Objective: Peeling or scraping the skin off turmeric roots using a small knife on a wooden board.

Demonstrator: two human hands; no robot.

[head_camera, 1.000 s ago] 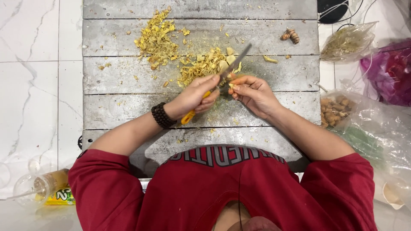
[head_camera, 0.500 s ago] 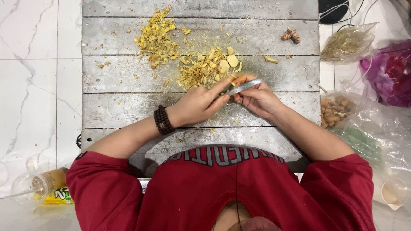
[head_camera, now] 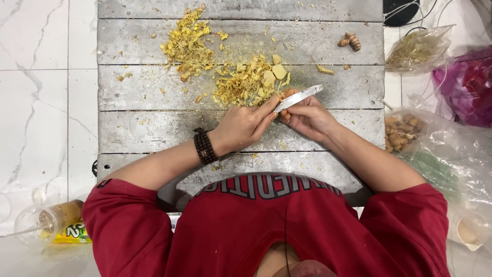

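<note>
Left hand (head_camera: 245, 125) lies over the grey plank worktop (head_camera: 128, 133), wrist banded with dark beads (head_camera: 205, 146). Its grip is clamped on the knife's handle, which the fingers hide. The knife blade (head_camera: 300, 97) projects from this grip up and to the right, its long axis slanting the same way, tip well clear of the fingers.

Right hand (head_camera: 307, 117) sits just beside the left, touching it below the blade. Its grip is closed on a small piece of root, mostly hidden; what kind cannot be told. The piece lies directly under the blade's inner end, nearer the right grip.

Pale yellow peelings (head_camera: 246, 82) heap just above both grips. Both forearms converge, elbows out, wrists low.
</note>
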